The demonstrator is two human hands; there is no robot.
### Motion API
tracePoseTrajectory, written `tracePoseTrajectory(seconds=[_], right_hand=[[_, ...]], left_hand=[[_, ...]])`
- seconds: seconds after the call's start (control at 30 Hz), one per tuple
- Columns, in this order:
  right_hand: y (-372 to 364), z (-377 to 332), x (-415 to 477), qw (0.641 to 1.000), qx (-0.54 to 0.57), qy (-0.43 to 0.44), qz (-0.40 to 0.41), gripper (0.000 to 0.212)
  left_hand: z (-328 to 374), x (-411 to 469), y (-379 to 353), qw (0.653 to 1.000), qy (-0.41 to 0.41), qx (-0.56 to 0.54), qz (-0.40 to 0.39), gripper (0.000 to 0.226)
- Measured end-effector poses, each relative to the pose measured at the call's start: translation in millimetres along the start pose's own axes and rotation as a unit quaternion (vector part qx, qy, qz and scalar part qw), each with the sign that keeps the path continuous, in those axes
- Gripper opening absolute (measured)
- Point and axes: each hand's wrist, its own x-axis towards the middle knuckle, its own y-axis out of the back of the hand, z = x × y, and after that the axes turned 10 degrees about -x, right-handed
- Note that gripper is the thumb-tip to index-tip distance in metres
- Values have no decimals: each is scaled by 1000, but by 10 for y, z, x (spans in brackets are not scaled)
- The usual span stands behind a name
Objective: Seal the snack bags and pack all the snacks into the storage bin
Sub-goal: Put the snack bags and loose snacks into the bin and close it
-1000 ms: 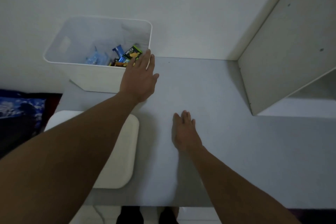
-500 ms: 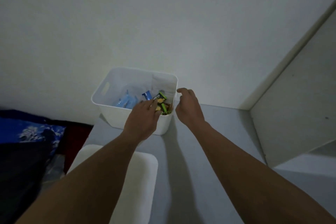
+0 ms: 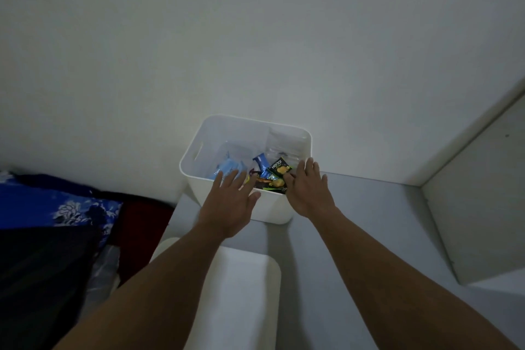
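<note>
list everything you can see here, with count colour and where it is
storage bin: one, white, far end of the table by the wall
snack packets: several, light blue, dark blue and black-green, inside the bin; exact count unclear
clear bag: one, transparent, against the bin's right inner wall
lid: one, white, flat on the table near the person
table: one, grey
panel: one, pale grey, standing at the right
fabric: blue floral and dark, left of the table
left hand: open, over the bin's near rim
right hand: open, over the bin's near right corner
</note>
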Motion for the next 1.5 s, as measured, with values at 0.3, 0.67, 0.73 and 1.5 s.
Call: tracePoseTrajectory(seconds=[0.3,0.67,0.73,1.5], right_hand=[[165,-256,-635,986,64,13,155,42],[-709,-778,-1746,978,145,-152,16,47],[-913,-809,-1914,970,145,-190,-35,51],[-825,-774,-2387,872,380,-305,-37,43]], left_hand=[[2,-589,63,989,7,-22,149,37],[-790,-1992,-22,969,242,-38,-40,35],[-902,-2146,-29,953,291,-57,-62,39],[-1161,-2265,296,803,466,-371,-35,13]])
